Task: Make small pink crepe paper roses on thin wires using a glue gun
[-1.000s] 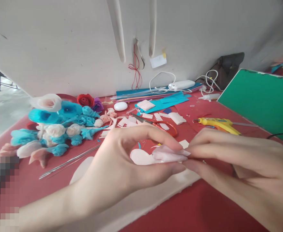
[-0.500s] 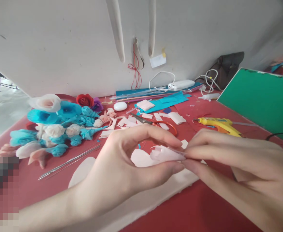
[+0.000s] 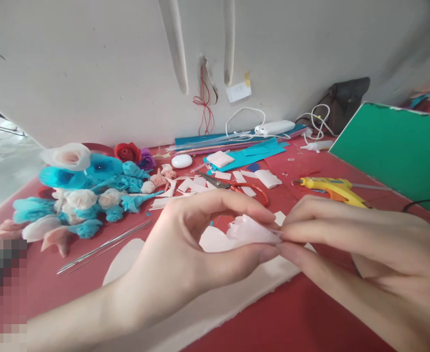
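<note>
A small pale pink paper flower (image 3: 250,231) lies sideways between my hands, its ruffled petals facing left and its narrow base pointing right. My left hand (image 3: 196,244) curves around it, with the thumb below and the index finger above, both tips close to the base. My right hand (image 3: 347,249) pinches that base between thumb and fingertips. Beneath my hands spreads a pale sheet of paper (image 3: 207,313), with a cut pale petal piece (image 3: 213,239) behind the flower. Scissors with orange-red handles (image 3: 262,193) lie just beyond my left fingers.
Blue, white and pink paper flowers (image 3: 86,198) crowd the left side. Thin metal rods (image 3: 104,246) lie in front of them. A yellow glue gun (image 3: 328,186) rests at right, near a green board (image 3: 394,151). Paper scraps (image 3: 268,178) and blue paper (image 3: 251,155) lie toward the wall.
The flower has turned slightly in my fingers, so its ruffled petals show fuller and higher. Both hands keep nearly the same place and grip.
</note>
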### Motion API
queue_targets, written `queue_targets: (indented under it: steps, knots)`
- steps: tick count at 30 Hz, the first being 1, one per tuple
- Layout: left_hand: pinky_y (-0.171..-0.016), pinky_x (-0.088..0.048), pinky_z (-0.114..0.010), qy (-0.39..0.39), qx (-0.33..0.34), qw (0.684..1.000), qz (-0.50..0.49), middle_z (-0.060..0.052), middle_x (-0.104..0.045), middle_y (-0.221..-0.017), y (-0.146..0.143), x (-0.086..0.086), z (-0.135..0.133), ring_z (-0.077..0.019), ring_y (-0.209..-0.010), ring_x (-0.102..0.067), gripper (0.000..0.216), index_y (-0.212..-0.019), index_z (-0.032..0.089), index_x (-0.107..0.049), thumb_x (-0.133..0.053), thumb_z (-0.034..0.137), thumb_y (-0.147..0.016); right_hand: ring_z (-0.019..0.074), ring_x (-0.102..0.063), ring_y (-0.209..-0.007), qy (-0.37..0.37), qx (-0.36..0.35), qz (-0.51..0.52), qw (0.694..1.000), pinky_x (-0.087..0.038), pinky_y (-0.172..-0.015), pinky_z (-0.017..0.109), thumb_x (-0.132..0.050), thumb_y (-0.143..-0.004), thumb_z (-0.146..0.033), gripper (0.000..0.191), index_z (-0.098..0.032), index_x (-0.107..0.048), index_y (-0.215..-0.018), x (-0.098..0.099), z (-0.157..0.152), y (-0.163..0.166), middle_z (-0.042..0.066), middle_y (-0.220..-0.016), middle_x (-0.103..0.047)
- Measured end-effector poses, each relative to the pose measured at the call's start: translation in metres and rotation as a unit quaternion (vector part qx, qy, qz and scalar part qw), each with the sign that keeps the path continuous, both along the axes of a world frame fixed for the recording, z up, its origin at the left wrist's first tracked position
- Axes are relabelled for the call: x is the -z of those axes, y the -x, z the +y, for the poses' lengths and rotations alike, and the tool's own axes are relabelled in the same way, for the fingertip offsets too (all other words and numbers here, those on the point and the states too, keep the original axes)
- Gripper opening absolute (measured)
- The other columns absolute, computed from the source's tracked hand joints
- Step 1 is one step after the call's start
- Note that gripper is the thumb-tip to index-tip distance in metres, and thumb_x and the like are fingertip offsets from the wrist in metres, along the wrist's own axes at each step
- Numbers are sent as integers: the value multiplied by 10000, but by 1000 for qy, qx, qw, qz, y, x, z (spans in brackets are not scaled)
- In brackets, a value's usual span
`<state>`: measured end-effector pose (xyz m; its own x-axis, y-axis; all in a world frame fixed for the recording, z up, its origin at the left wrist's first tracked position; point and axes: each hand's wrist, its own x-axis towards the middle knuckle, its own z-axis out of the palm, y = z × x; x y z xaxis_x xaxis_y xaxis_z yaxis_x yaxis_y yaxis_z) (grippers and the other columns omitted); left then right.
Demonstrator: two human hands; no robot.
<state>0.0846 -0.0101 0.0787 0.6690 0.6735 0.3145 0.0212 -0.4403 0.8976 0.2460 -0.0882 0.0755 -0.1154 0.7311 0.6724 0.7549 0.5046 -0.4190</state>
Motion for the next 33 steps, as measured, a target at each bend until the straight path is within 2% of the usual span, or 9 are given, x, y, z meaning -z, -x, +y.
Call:
queue_targets:
  steps: [4, 10, 14, 17, 21, 29, 33]
  knots:
    - [-712, -466, -48, -3, -6, 1000, 1, 113, -669, -827, 0, 0, 0, -40, -778, -616, 202, -842, 265, -619, -690, 148, -694, 71, -580, -651, 5, 2, -5, 1000, -435, -512, 145, -589, -749, -57, 146, -195, -557, -714, 0, 0, 0, -43, -717, -605]
    - [-691, -485, -104, -9, -12, 1000, 0, 89, -671, -833, 1, 2, 0, -74, -785, -620, 210, -850, 273, -620, -688, 145, -697, 71, -578, -647, -29, 3, -18, 999, -429, -490, 141, -598, -738, -42, 157, -191, -550, -725, -1, 1, -3, -39, -724, -608]
    - [-742, -487, -143, 2, -15, 1000, 14, 99, -669, -889, 2, 3, -1, -89, -819, -627, 246, -898, 299, -606, -692, 186, -698, 55, -551, -624, -22, -5, -15, 1000, -419, -510, 139, -596, -738, -32, 168, -193, -552, -758, -1, 1, -5, -50, -702, -584]
    - [-743, -481, -139, 3, -18, 999, 40, 97, -674, -874, 1, 1, 0, -87, -810, -629, 229, -892, 284, -621, -697, 206, -691, 57, -510, -630, 3, -6, -17, 1000, -423, -616, 170, -582, -762, -69, 130, -189, -556, -718, -3, 1, -6, -47, -686, -555]
    - [-677, -476, -107, -9, 3, 999, 41, 73, -672, -769, -2, -3, 1, -67, -724, -620, 76, -762, 209, -670, -691, 182, -694, 90, -473, -655, 26, -20, -42, 999, -411, -787, 260, -551, -779, -96, 148, -174, -567, -654, -7, 2, -8, -19, -655, -530]
    - [-644, -485, -118, -3, 10, 1000, 13, 46, -675, -764, -1, -2, 1, -73, -710, -618, 79, -755, 183, -701, -679, 137, -695, 96, -472, -674, 5, -18, -31, 999, -410, -689, 247, -556, -790, -122, 128, -184, -560, -678, -3, 5, -7, -20, -671, -530]
    - [-674, -489, -145, -3, -4, 1000, 19, 31, -681, -785, -1, -3, 0, -88, -727, -622, 90, -760, 181, -706, -663, 126, -703, 94, -496, -659, -3, -2, -34, 999, -411, -760, 254, -569, -802, -185, 103, -211, -561, -703, 0, 4, -7, -41, -673, -546]
